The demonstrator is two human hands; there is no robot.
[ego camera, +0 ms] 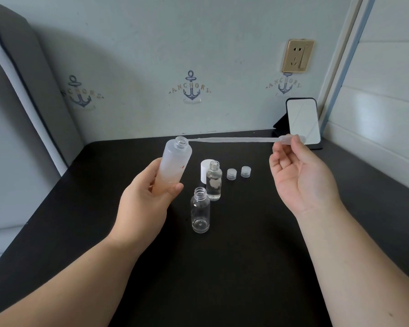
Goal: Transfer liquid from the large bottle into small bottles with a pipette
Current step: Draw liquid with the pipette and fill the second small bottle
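My left hand [142, 201] grips the large frosted bottle [175, 161], tilted with its open neck up and to the right, above the black table [246, 256]. My right hand [300, 175] pinches the bulb of a long clear pipette [234, 139], which lies level; its tip is at the large bottle's mouth. Two small clear bottles stand uncapped below: the nearer one [200, 211] looks nearly empty, the farther one [214, 182] holds some liquid.
A white cap [204, 171] stands behind the farther small bottle. Two small ribbed caps [232, 173] [245, 172] lie to its right. A phone on a black stand [302, 122] leans at the back right near the wall. A grey cushion lies at left.
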